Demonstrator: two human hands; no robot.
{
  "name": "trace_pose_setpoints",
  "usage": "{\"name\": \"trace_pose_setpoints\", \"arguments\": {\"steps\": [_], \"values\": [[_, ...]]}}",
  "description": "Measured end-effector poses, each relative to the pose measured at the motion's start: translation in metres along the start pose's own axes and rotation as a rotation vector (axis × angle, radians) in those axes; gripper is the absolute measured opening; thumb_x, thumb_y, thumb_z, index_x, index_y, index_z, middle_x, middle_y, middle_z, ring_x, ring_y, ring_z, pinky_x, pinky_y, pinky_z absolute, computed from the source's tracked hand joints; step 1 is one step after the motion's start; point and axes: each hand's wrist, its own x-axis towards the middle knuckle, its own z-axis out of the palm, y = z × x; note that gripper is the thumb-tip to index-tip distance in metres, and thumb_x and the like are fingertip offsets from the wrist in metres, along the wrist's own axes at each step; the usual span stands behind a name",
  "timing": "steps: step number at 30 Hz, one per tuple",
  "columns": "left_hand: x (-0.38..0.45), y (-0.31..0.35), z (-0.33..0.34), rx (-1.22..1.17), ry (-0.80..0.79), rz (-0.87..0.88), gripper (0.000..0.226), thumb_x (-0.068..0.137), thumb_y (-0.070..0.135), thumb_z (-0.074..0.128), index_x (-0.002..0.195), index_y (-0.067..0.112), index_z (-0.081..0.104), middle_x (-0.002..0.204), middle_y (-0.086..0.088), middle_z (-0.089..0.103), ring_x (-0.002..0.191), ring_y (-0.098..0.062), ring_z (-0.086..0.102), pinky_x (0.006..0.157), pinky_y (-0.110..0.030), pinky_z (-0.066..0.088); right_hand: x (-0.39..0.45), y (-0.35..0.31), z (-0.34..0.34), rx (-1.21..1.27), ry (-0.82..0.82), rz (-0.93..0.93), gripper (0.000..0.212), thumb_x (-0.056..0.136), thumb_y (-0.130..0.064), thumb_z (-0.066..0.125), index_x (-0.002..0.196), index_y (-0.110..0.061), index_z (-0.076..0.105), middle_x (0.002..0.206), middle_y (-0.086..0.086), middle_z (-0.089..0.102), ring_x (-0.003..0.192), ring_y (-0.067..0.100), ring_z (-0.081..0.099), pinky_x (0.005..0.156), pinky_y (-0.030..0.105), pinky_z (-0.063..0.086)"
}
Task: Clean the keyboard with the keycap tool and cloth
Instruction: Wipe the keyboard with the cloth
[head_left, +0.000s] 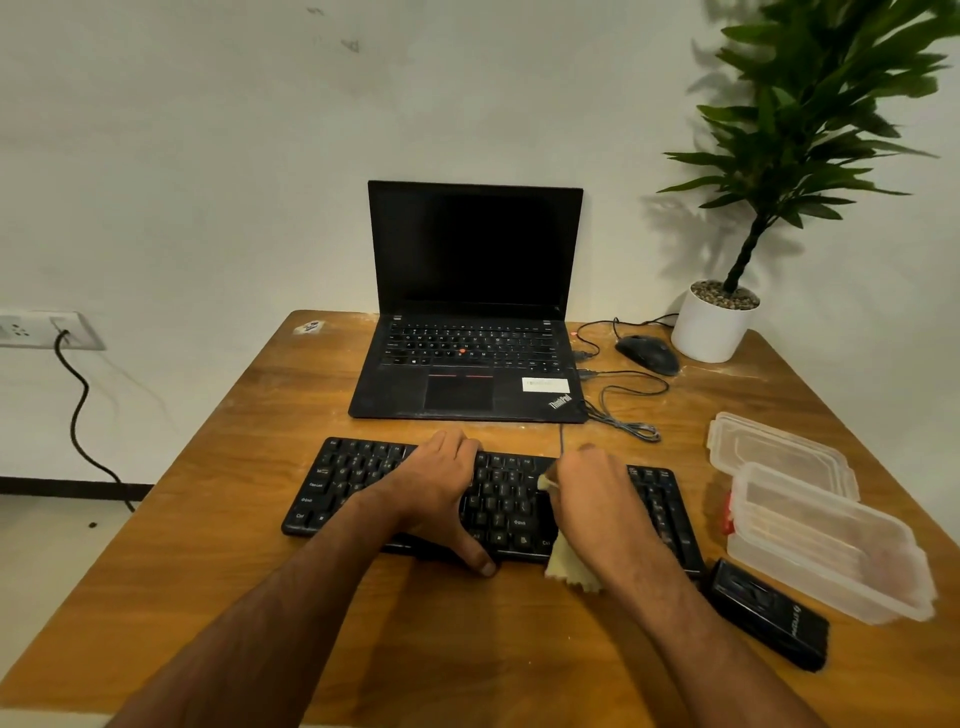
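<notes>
A black keyboard (343, 483) lies across the wooden table (218, 519) in front of me. My left hand (441, 488) rests on its middle, fingers over the far edge and thumb hooked over the near edge. My right hand (592, 493) holds a pale yellow cloth (569, 569) against the keys right of centre; a corner of the cloth hangs over the keyboard's near edge. No keycap tool can be made out.
An open black laptop (467, 374) stands behind the keyboard. A black mouse (648, 353), its cables and a white potted plant (714, 325) are at the back right. A clear plastic box (826, 540), its lid (774, 447) and a black case (769, 613) lie to the right.
</notes>
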Motion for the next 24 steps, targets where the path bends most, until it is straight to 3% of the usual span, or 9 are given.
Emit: {"name": "trace_pose_setpoints", "arguments": {"steps": [3, 5, 8, 11, 15, 24], "values": [[0.000, 0.000, 0.000, -0.003, -0.002, -0.002, 0.134, 0.049, 0.081, 0.084, 0.152, 0.019, 0.024, 0.146, 0.000, 0.032, 0.133, -0.017, 0.031, 0.121, -0.040, 0.031, 0.013, 0.002, 0.001, -0.022, 0.046, -0.022, 0.025, 0.096, -0.010, 0.057, 0.113, -0.018, 0.073, 0.120, 0.012, 0.057, 0.108, 0.023, 0.055, 0.089, 0.034, 0.054], [0.000, 0.000, 0.000, -0.008, -0.001, -0.003, 0.135, 0.050, 0.080, 0.084, 0.153, 0.018, 0.024, 0.148, 0.000, 0.031, 0.134, -0.018, 0.031, 0.122, -0.040, 0.029, 0.016, 0.005, 0.004, -0.041, 0.050, -0.032, 0.023, 0.095, -0.022, 0.062, 0.115, -0.024, 0.073, 0.122, 0.010, 0.056, 0.115, 0.024, 0.050, 0.093, 0.037, 0.051], [0.000, 0.000, 0.000, -0.007, 0.006, 0.000, 0.133, 0.050, 0.080, 0.084, 0.152, 0.019, 0.025, 0.147, 0.000, 0.032, 0.133, -0.017, 0.031, 0.121, -0.040, 0.030, 0.015, 0.013, 0.007, 0.090, 0.046, -0.022, 0.022, 0.088, -0.042, 0.070, 0.103, -0.027, 0.077, 0.105, 0.000, 0.065, 0.102, 0.016, 0.060, 0.085, 0.032, 0.055], [0.000, 0.000, 0.000, -0.013, 0.007, 0.003, 0.133, 0.050, 0.079, 0.085, 0.152, 0.018, 0.025, 0.146, 0.000, 0.032, 0.133, -0.017, 0.031, 0.120, -0.041, 0.031, 0.018, 0.018, 0.005, 0.105, 0.049, -0.047, 0.006, 0.089, -0.023, 0.073, 0.089, -0.023, 0.080, 0.092, -0.003, 0.069, 0.090, 0.008, 0.064, 0.076, 0.020, 0.053], [-0.001, 0.000, 0.000, -0.018, 0.014, 0.008, 0.132, 0.050, 0.079, 0.085, 0.151, 0.018, 0.026, 0.146, -0.001, 0.032, 0.133, -0.018, 0.032, 0.120, -0.040, 0.032, 0.030, 0.022, 0.005, 0.023, 0.113, -0.021, 0.017, 0.089, -0.008, 0.068, 0.089, -0.021, 0.079, 0.096, 0.000, 0.064, 0.097, 0.014, 0.058, 0.076, 0.024, 0.051], [0.000, 0.000, 0.000, -0.008, 0.020, 0.015, 0.129, 0.049, 0.081, 0.084, 0.148, 0.019, 0.029, 0.142, 0.000, 0.034, 0.128, -0.017, 0.033, 0.118, -0.040, 0.033, 0.017, 0.009, 0.001, -0.035, -0.097, -0.039, 0.013, 0.093, -0.018, 0.063, 0.100, -0.021, 0.073, 0.098, 0.002, 0.067, 0.086, 0.009, 0.055, 0.068, 0.020, 0.048]]}}
